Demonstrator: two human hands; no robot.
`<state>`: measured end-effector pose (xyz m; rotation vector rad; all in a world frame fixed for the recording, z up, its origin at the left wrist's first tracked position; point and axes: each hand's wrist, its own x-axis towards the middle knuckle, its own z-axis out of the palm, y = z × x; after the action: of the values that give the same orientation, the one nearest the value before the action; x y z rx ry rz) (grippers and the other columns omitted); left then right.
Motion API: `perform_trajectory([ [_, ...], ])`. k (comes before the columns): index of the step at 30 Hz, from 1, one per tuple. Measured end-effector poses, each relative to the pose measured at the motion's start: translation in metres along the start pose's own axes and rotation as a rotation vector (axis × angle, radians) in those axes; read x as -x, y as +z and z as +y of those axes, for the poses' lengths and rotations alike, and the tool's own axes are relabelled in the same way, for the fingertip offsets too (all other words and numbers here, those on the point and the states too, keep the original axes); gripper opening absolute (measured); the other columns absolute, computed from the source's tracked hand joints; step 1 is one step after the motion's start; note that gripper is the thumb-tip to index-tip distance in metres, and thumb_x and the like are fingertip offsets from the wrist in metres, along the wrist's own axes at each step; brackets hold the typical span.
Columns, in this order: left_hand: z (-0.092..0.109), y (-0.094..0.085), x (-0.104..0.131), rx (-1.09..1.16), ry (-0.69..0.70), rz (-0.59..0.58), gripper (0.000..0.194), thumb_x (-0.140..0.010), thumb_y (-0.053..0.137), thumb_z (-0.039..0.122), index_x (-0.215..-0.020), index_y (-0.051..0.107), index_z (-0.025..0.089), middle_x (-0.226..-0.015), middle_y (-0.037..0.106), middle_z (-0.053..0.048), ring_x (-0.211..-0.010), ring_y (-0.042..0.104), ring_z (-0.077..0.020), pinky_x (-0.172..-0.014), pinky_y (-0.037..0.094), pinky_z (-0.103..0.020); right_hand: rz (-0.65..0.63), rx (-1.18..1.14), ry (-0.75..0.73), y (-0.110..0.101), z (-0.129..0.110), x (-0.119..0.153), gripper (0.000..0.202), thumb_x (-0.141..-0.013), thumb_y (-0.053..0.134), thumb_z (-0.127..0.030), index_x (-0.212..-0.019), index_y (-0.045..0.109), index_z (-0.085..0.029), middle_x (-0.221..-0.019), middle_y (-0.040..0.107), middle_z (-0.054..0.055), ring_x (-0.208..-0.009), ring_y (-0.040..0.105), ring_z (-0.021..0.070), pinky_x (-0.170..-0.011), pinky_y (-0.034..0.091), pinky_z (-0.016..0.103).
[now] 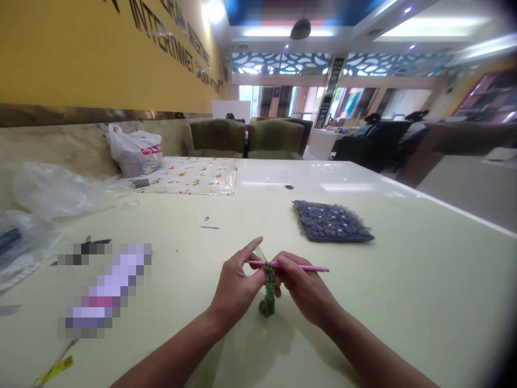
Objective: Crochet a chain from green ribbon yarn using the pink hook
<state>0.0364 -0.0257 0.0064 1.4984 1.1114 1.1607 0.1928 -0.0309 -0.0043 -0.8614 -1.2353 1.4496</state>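
A pink crochet hook (315, 268) lies nearly level across both hands. My right hand (299, 280) is closed around its shaft. From the hook hangs a short strip of green crochet work (269, 296), its lower end curled. My left hand (238, 280) pinches the top of that strip between thumb and fingers, its index finger raised. A pale green ribbon-like strand (259, 251) runs from the raised finger down to the hook. More of the strand hangs below my left forearm.
On the table (404, 280), a dark blue beaded crochet piece (331, 221) lies beyond my right hand. A purple needle (210, 227) lies ahead. Leftward are dark scissors (86, 248), a blurred-out purple item (113, 285) and plastic bags (60, 188). Chairs and people are farther back.
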Motion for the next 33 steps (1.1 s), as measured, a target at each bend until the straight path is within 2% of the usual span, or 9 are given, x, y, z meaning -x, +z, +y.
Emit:
perform_trajectory([
  [3,0.001,-0.005,-0.004,0.176,-0.079,-0.130,0.052,-0.077,0.069,0.024,-0.128,0.061,0.020,-0.091,0.067,-0.003,-0.097,0.060,-0.0211,-0.096,0.039,-0.035,0.011,-0.152,0.032,-0.009,0.002,-0.003,0.033,-0.086,0.058,-0.041,-0.066,0.057,-0.016,-0.051,0.047,-0.004,-0.046,0.044,0.0098,-0.045,0.036,0.022],
  [7,0.000,-0.008,-0.009,0.486,-0.242,-0.291,0.051,-0.074,0.072,0.020,-0.124,0.063,0.022,-0.105,0.069,-0.005,-0.104,0.057,-0.0210,-0.098,0.037,-0.035,0.030,-0.219,0.040,-0.013,0.001,-0.004,0.033,-0.085,0.061,-0.040,-0.063,0.053,-0.017,-0.048,0.044,-0.005,-0.044,0.039,0.0083,-0.045,0.034,0.022],
  [13,-0.003,-0.004,-0.007,0.586,-0.204,-0.230,0.054,-0.074,0.075,0.022,-0.126,0.062,0.021,-0.092,0.068,-0.004,-0.087,0.061,-0.0172,-0.095,0.039,-0.038,-0.004,-0.098,-0.052,-0.009,0.002,-0.003,0.032,-0.091,0.055,-0.038,-0.068,0.056,-0.017,-0.049,0.045,-0.006,-0.045,0.040,0.0081,-0.047,0.033,0.022],
  [17,-0.002,0.000,-0.005,0.584,-0.270,-0.170,0.056,-0.070,0.079,0.021,-0.124,0.064,0.022,-0.085,0.067,-0.002,-0.085,0.060,-0.0166,-0.095,0.037,-0.037,0.022,0.203,-0.168,-0.008,0.002,0.000,0.032,-0.094,0.052,-0.037,-0.068,0.054,-0.018,-0.054,0.048,-0.004,-0.050,0.044,0.0097,-0.050,0.035,0.023],
  [21,-0.001,0.002,-0.004,0.618,-0.320,-0.166,0.041,-0.068,0.080,0.018,-0.108,0.072,0.018,-0.082,0.066,-0.002,-0.096,0.058,-0.0187,-0.100,0.032,-0.034,0.022,0.594,-0.460,-0.012,0.000,0.001,0.027,-0.095,0.048,-0.029,-0.070,0.053,-0.018,-0.063,0.047,-0.003,-0.056,0.042,0.0099,-0.052,0.034,0.023],
  [25,-0.001,0.002,-0.004,0.656,-0.336,-0.203,0.028,-0.067,0.080,0.016,-0.094,0.074,0.017,-0.098,0.067,-0.004,-0.106,0.055,-0.0191,-0.101,0.032,-0.031,-0.069,0.923,-0.714,-0.020,-0.003,-0.001,0.022,-0.096,0.047,-0.020,-0.075,0.053,-0.018,-0.067,0.045,-0.002,-0.059,0.043,0.0099,-0.055,0.033,0.023],
  [27,-0.002,0.001,-0.003,0.640,-0.344,-0.196,0.035,-0.067,0.080,0.018,-0.101,0.073,0.017,-0.096,0.068,-0.004,-0.103,0.057,-0.0191,-0.100,0.033,-0.032,-0.061,1.094,-0.787,-0.023,-0.004,-0.003,0.022,-0.096,0.047,-0.020,-0.075,0.054,-0.018,-0.067,0.045,-0.002,-0.058,0.042,0.0101,-0.054,0.031,0.023],
  [30,-0.001,0.002,-0.002,0.595,-0.359,-0.140,0.059,-0.067,0.081,0.021,-0.123,0.063,0.018,-0.083,0.068,-0.001,-0.092,0.060,-0.0184,-0.098,0.035,-0.034,-0.017,1.343,-0.893,-0.025,-0.004,-0.005,0.022,-0.096,0.048,-0.021,-0.076,0.056,-0.018,-0.066,0.049,0.000,-0.058,0.042,0.0115,-0.055,0.029,0.025],
  [33,-0.002,0.002,-0.003,0.566,-0.357,-0.120,0.058,-0.066,0.082,0.023,-0.121,0.064,0.018,-0.092,0.070,-0.004,-0.096,0.061,-0.0197,-0.098,0.035,-0.035,0.012,1.414,-0.981,-0.024,-0.003,-0.005,0.021,-0.096,0.049,-0.022,-0.078,0.058,-0.018,-0.066,0.051,0.000,-0.059,0.043,0.0126,-0.056,0.030,0.026],
])
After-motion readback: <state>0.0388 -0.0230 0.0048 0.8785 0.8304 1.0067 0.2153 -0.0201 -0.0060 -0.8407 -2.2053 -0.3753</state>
